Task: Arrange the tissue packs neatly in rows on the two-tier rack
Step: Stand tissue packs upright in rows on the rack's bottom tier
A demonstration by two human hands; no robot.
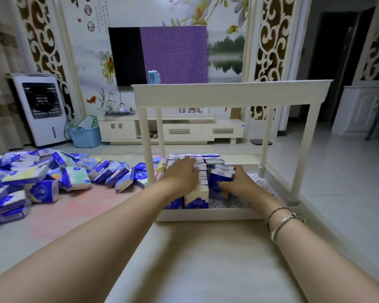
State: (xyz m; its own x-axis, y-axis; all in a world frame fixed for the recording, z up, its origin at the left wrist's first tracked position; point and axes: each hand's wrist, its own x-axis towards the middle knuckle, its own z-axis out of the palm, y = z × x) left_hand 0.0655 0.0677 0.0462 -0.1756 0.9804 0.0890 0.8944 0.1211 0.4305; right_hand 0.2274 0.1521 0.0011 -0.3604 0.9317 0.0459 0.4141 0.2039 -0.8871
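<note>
Lower shelf half filled; my right hand grips a pack, left hand lies flat on the rows, and the pile remains.

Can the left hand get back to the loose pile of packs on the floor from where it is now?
Probably yes. The left hand rests on the packed rows on the lower tier, near the rack's front-left post. The loose pile lies just left of that post on open floor, so withdrawing toward the front and swinging left looks unobstructed.
</note>
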